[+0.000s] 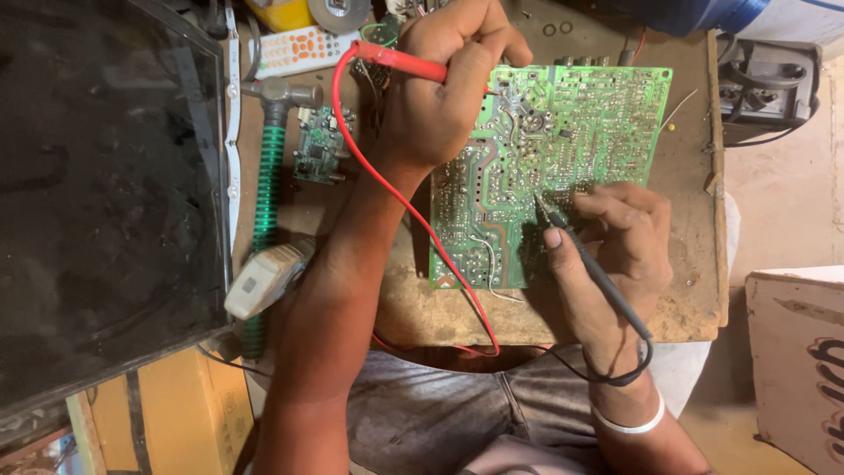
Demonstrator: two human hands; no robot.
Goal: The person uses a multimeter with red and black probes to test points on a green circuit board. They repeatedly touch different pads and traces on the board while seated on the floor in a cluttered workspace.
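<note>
A large green circuit board (571, 132) lies solder side up on a worn wooden table (694, 290). My left hand (440, 88) grips a red test probe (400, 62) and presses its tip on the board's upper left part; its red lead (413, 220) runs down toward my lap. My right hand (620, 246) holds a black test probe (598, 277) like a pen, tip touching the board's lower middle. A black lead loops around my right wrist, which wears a white bangle (629, 427).
A dark screen panel (105, 193) fills the left side. Beside it lie a hammer with a green grip (268, 167), a small green board (321, 145), a white remote (294, 48) and a white plastic device (264, 281). A white box (796, 352) stands at right.
</note>
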